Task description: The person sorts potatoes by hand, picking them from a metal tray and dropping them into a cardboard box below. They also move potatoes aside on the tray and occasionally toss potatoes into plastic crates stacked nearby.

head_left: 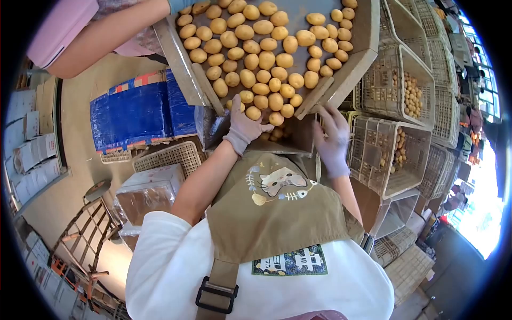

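Many potatoes (250,61) lie on a sloping grey chute (301,64) with wooden sides. At the left of its narrow mouth, my gloved left hand (244,126) has its fingers spread and touches the lowest potatoes. My gloved right hand (333,136) is beside the right end of the mouth, its fingers apart and slightly blurred, with nothing visible in it. Below the mouth and between my hands is a bin (298,140) with more potatoes inside, partly hidden by my left hand and the apron.
Plastic crates (392,154), some holding potatoes, are stacked on the right. A co-worker's arm (109,37) reaches to the chute at upper left. Blue-wrapped boxes (130,114), a clear-wrapped box (149,186) and a metal trolley (85,232) stand on the left.
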The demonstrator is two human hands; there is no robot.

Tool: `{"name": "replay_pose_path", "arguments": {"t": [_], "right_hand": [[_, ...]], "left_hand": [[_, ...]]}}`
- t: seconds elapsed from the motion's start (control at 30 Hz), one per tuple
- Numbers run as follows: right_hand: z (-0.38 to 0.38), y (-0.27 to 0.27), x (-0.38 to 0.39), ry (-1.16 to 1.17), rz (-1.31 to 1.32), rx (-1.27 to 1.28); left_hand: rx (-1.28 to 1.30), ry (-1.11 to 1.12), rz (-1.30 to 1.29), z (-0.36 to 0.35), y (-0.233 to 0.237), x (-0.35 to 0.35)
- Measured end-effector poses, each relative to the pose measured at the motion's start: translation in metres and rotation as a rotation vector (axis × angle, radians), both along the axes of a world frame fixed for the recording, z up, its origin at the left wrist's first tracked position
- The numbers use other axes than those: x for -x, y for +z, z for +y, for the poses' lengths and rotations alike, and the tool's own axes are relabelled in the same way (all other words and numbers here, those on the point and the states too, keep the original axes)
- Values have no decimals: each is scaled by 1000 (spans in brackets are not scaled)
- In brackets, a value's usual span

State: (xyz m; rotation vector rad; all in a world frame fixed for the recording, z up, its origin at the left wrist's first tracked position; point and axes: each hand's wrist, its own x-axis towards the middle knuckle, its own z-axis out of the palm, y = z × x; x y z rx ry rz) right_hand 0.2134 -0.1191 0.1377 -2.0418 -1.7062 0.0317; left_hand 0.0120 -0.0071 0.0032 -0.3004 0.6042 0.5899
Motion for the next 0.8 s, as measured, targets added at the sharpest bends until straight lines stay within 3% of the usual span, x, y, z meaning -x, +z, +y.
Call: {"name": "replay_pose_path", "arguments": {"t": [0.07, 0.1, 0.17, 0.27, 0.37, 0.43, 0.5, 0.53, 0.63, 0.7, 0.77, 0.8], "right_hand": [[39, -5, 10, 159, -185, 32], [48, -8, 10, 158, -275, 206], [76, -13, 4, 38, -347, 177], [97, -27, -13, 206, -509, 454], [126, -16, -20, 68, -12, 680], [144, -22, -31, 33, -20, 462], [141, -37, -23, 127, -218, 332], [140, -35, -14, 230, -225, 579], [109, -53, 1, 366, -229, 542], [120, -36, 10, 233, -251, 637], [132, -47, 29, 225, -181, 396], [136, -40, 51, 313, -183, 175]], "left_hand": [[-25, -33, 32, -2, 6, 1], [-4, 3, 16, -2, 12, 2], [35, 82, -17, -1, 19, 7], [78, 126, -12, -2, 11, 11], [-19, -27, 89, 0, 17, 12], [-29, -35, 70, -4, 0, 11], [-46, -23, 80, -8, -8, 7], [-40, 31, 48, -9, -6, 5], [67, 113, 14, -6, 8, 7], [37, 79, 98, -3, 9, 3], [-80, -10, 151, -3, -1, 4], [23, 28, 113, -2, 7, 5]]}}
